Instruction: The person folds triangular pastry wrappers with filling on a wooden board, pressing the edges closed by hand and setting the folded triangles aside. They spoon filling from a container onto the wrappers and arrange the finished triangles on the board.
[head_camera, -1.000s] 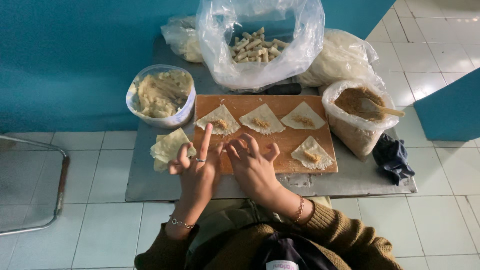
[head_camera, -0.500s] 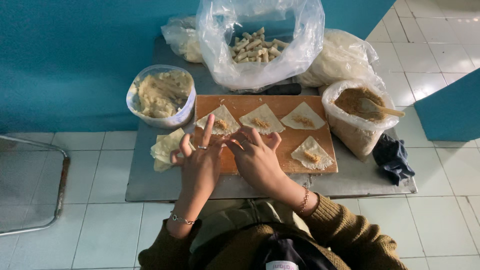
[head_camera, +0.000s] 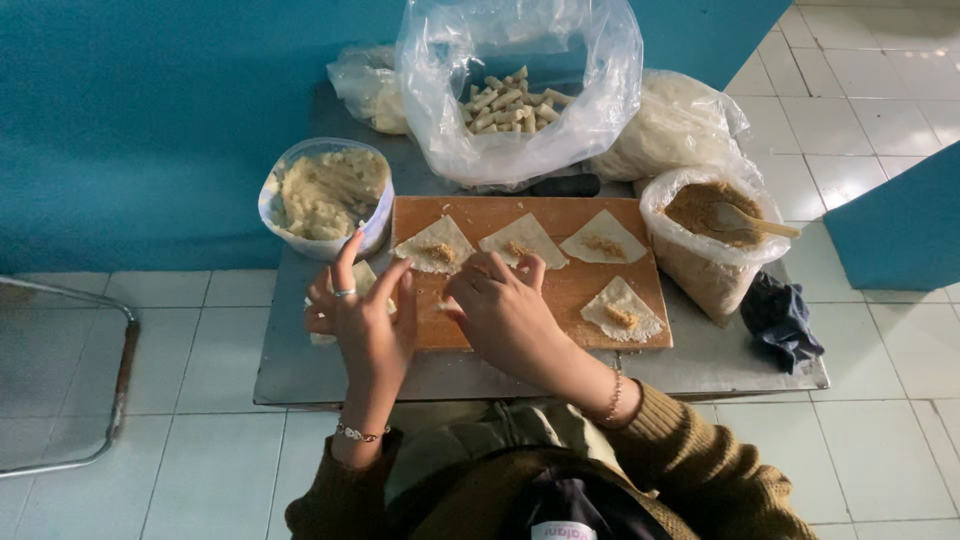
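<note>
Your left hand (head_camera: 365, 315) and right hand (head_camera: 505, 310) meet over the near left corner of the wooden cutting board (head_camera: 560, 300), where a wrapper is being worked; it sits almost wholly under your palms, so you cannot see how far it is folded. The left fingers are spread and lifted, index up, likely to keep paste off the dough, while the right fingers curl down and pinch at the wrapper's edge between the two hands.

Four filled triangular wrappers wait in reach on the board: one just ahead of your left hand (head_camera: 434, 246), one beside it (head_camera: 522, 240), one further right (head_camera: 603, 240) and one on the near right (head_camera: 622, 310), each with a dab of filling at its centre. The stack of blank wrappers (head_camera: 365, 275) lies just left of the board, half hidden by your left hand. The tub of pale paste (head_camera: 325, 195) stands at the left, the bag of brown filling (head_camera: 712, 235) with its wooden spoon (head_camera: 755, 222) at the right, and the open bag of finished rolls (head_camera: 510, 100) at the back of the table (head_camera: 330, 365).
</note>
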